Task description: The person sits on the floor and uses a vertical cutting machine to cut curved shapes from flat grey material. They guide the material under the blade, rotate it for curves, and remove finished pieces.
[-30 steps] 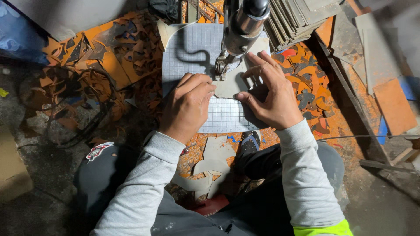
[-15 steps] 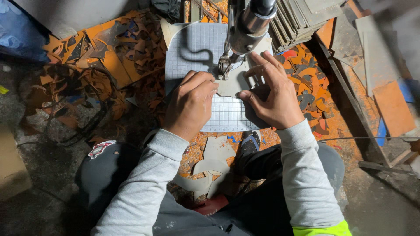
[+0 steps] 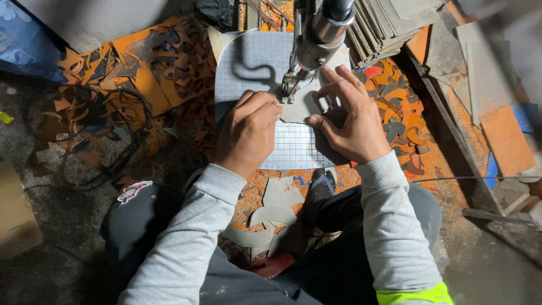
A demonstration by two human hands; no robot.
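Observation:
A small grey flat piece (image 3: 299,107) lies on a pale gridded work plate (image 3: 254,62), right under the blade foot (image 3: 289,85) of an upright metal cutting machine (image 3: 322,31). My left hand (image 3: 248,131) is curled, its fingertips pressing the piece's left edge. My right hand (image 3: 353,116) lies flat with spread fingers and pins the piece's right side. Both hands are within a few centimetres of the blade.
Orange and dark offcuts (image 3: 130,85) litter the floor to the left and right of the plate. A stack of grey sheets (image 3: 389,25) stands at the back right. Grey cut pieces (image 3: 271,214) lie between my knees. An orange board (image 3: 505,138) rests at the right.
The view has shifted slightly. Both hands have turned the grey piece a little under the blade, and my right fingers have spread wider.

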